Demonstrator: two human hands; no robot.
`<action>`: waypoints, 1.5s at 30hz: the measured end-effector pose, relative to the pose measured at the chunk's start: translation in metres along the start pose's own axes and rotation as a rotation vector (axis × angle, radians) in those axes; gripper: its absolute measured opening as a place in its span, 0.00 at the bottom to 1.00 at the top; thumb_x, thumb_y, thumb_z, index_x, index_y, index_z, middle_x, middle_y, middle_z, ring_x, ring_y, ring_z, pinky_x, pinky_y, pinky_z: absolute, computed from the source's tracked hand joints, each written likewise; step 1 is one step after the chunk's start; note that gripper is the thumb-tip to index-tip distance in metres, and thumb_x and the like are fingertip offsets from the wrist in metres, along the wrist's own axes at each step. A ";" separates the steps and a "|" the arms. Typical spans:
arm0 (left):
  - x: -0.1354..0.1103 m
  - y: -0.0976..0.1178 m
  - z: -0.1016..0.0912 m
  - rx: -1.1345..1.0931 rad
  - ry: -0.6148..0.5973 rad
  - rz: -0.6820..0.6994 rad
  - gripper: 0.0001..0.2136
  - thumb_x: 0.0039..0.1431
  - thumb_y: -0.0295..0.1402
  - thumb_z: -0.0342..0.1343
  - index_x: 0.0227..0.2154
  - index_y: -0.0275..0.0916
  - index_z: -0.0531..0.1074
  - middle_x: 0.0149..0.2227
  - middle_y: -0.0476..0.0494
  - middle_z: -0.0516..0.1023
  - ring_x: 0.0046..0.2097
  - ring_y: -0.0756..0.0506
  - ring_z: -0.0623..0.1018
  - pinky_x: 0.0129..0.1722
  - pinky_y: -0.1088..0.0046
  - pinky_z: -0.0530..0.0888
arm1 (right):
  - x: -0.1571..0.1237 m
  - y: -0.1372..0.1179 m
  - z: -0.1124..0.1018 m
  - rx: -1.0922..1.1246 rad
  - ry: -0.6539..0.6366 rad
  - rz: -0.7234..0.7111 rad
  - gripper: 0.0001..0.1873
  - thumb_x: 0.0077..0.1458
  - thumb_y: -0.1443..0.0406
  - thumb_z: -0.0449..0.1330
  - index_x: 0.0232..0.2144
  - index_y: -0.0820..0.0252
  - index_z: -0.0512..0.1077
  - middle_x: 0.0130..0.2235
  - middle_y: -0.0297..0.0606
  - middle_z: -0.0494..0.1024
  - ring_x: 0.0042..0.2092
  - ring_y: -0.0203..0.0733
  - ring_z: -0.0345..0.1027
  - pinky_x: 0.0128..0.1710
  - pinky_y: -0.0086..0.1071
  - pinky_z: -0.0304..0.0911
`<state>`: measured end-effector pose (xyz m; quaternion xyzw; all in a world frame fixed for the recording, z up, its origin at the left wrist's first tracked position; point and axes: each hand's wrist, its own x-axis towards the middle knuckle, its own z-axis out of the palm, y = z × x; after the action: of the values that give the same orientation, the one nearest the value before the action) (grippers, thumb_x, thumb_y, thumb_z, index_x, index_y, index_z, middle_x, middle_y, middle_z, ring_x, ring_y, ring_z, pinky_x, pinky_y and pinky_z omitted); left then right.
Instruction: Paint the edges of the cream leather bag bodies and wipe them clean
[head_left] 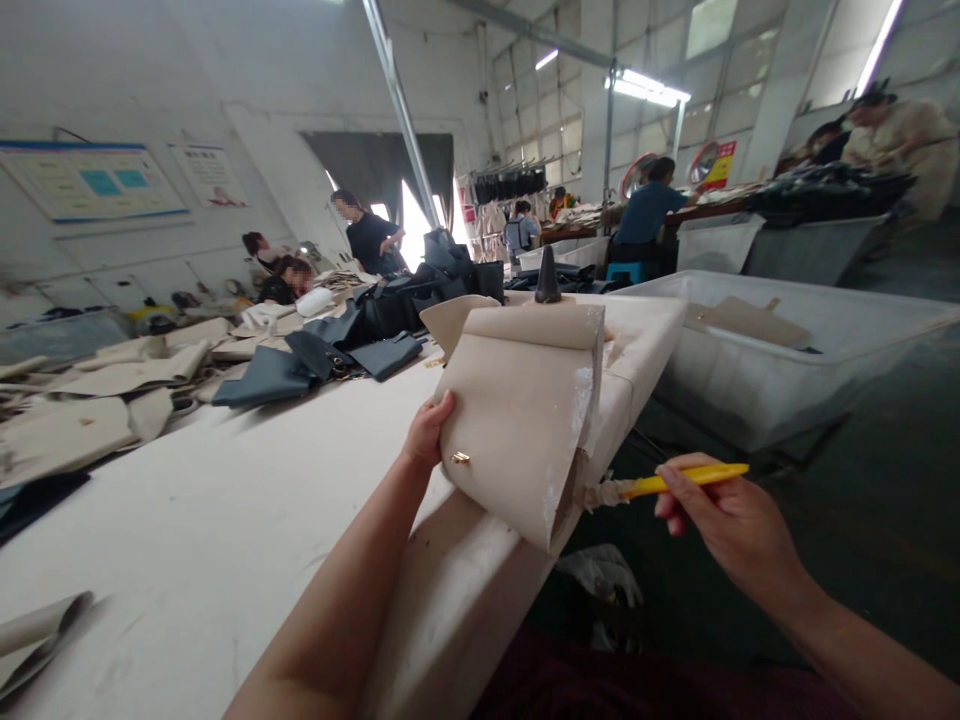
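A beige bag panel (517, 410) with a small gold clasp (460, 458) is tilted up over the edge of the white table. My left hand (429, 428) grips its left side, thumb on the front face and the other fingers hidden behind. Whitish smears run along the panel's right edge. Off that side, my right hand (720, 510) is closed around the yellow handle of a brush (686, 480). The brush's clumped, glue-coated bristles (606, 493) are at the panel's lower right edge; whether they touch it I cannot tell.
Behind the panel stands a black cone (548, 275). Dark blue bag pieces (322, 360) and beige pieces (97, 420) are piled along the white table (225, 520). A white plastic bin (750, 390) holding a beige piece is at right. Several people work farther back.
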<state>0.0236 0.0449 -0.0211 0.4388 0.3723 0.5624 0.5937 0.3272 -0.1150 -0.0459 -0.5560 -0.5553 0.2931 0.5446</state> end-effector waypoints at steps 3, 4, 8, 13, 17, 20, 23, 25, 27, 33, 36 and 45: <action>0.000 0.000 0.000 0.001 0.009 0.003 0.21 0.41 0.42 0.67 0.36 0.33 0.74 0.32 0.37 0.81 0.35 0.38 0.80 0.37 0.63 0.76 | 0.003 -0.004 -0.004 -0.058 0.059 -0.047 0.21 0.57 0.47 0.56 0.31 0.59 0.70 0.23 0.36 0.75 0.21 0.38 0.68 0.21 0.29 0.64; 0.000 0.000 0.000 0.001 0.015 0.005 0.21 0.41 0.42 0.67 0.36 0.32 0.74 0.33 0.37 0.81 0.35 0.38 0.80 0.37 0.63 0.76 | 0.003 -0.006 -0.004 -0.062 0.052 -0.052 0.21 0.57 0.47 0.56 0.30 0.58 0.70 0.23 0.36 0.75 0.21 0.38 0.68 0.21 0.29 0.64; 0.000 -0.001 0.001 -0.013 0.016 0.004 0.21 0.42 0.41 0.67 0.37 0.33 0.74 0.33 0.37 0.81 0.38 0.36 0.80 0.40 0.61 0.76 | -0.001 -0.011 -0.001 -0.059 -0.040 -0.065 0.22 0.57 0.47 0.55 0.25 0.58 0.70 0.22 0.36 0.74 0.19 0.38 0.67 0.18 0.29 0.63; -0.001 0.000 0.001 -0.009 0.004 -0.014 0.20 0.42 0.41 0.66 0.36 0.33 0.74 0.32 0.37 0.81 0.39 0.35 0.80 0.41 0.60 0.76 | 0.002 -0.018 -0.001 -0.129 0.096 -0.166 0.18 0.58 0.49 0.56 0.30 0.56 0.70 0.22 0.34 0.74 0.20 0.39 0.68 0.20 0.29 0.65; -0.002 0.002 0.002 -0.013 -0.004 -0.008 0.21 0.41 0.42 0.67 0.36 0.32 0.75 0.33 0.36 0.81 0.36 0.36 0.80 0.38 0.61 0.77 | 0.009 -0.019 -0.004 -0.159 0.141 -0.232 0.15 0.60 0.52 0.55 0.31 0.56 0.70 0.23 0.33 0.75 0.22 0.38 0.69 0.22 0.28 0.65; -0.002 0.002 0.001 -0.015 -0.013 -0.012 0.21 0.42 0.42 0.67 0.37 0.32 0.75 0.33 0.35 0.81 0.36 0.36 0.80 0.37 0.62 0.77 | 0.011 -0.010 -0.007 -0.138 0.132 -0.199 0.16 0.60 0.51 0.55 0.31 0.57 0.70 0.23 0.33 0.74 0.22 0.38 0.68 0.22 0.28 0.64; -0.001 0.001 0.001 -0.015 -0.014 -0.023 0.21 0.41 0.42 0.67 0.36 0.32 0.75 0.33 0.35 0.81 0.33 0.38 0.80 0.34 0.64 0.76 | 0.015 0.000 -0.009 -0.049 0.154 -0.130 0.17 0.59 0.51 0.55 0.31 0.57 0.70 0.23 0.34 0.74 0.22 0.38 0.67 0.23 0.29 0.64; -0.001 0.000 0.000 -0.021 -0.013 -0.027 0.21 0.41 0.42 0.67 0.36 0.32 0.75 0.33 0.36 0.81 0.31 0.39 0.80 0.32 0.65 0.76 | 0.019 0.005 -0.009 0.053 0.196 -0.095 0.17 0.59 0.50 0.56 0.32 0.58 0.70 0.24 0.34 0.74 0.23 0.38 0.66 0.24 0.30 0.64; -0.001 0.000 0.001 -0.022 -0.011 -0.031 0.21 0.40 0.41 0.67 0.35 0.32 0.75 0.33 0.36 0.81 0.31 0.40 0.79 0.31 0.66 0.76 | 0.024 0.010 -0.008 0.128 0.200 -0.066 0.17 0.58 0.50 0.57 0.32 0.58 0.70 0.25 0.34 0.74 0.23 0.38 0.66 0.24 0.30 0.64; -0.004 0.004 0.003 -0.011 0.008 -0.038 0.20 0.41 0.40 0.67 0.35 0.32 0.75 0.32 0.37 0.81 0.29 0.41 0.79 0.30 0.66 0.77 | 0.028 0.025 -0.008 0.157 0.146 0.043 0.20 0.55 0.48 0.59 0.33 0.60 0.71 0.24 0.35 0.74 0.22 0.38 0.66 0.22 0.29 0.64; -0.006 0.005 0.004 -0.015 0.014 -0.038 0.21 0.39 0.41 0.68 0.35 0.32 0.75 0.32 0.37 0.81 0.29 0.41 0.79 0.29 0.67 0.77 | 0.026 0.032 -0.015 0.202 0.169 0.058 0.20 0.54 0.49 0.61 0.33 0.61 0.71 0.24 0.35 0.74 0.22 0.37 0.65 0.21 0.27 0.64; -0.003 0.018 0.003 -0.004 0.072 0.015 0.22 0.39 0.41 0.68 0.36 0.32 0.74 0.30 0.37 0.81 0.28 0.40 0.80 0.26 0.68 0.77 | 0.104 0.009 -0.046 0.672 0.416 0.149 0.14 0.45 0.60 0.70 0.30 0.63 0.74 0.23 0.35 0.74 0.21 0.32 0.64 0.18 0.21 0.63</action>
<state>0.0206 0.0415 -0.0036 0.4201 0.3890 0.5830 0.5765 0.3946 -0.0289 -0.0142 -0.4332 -0.2648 0.3783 0.7740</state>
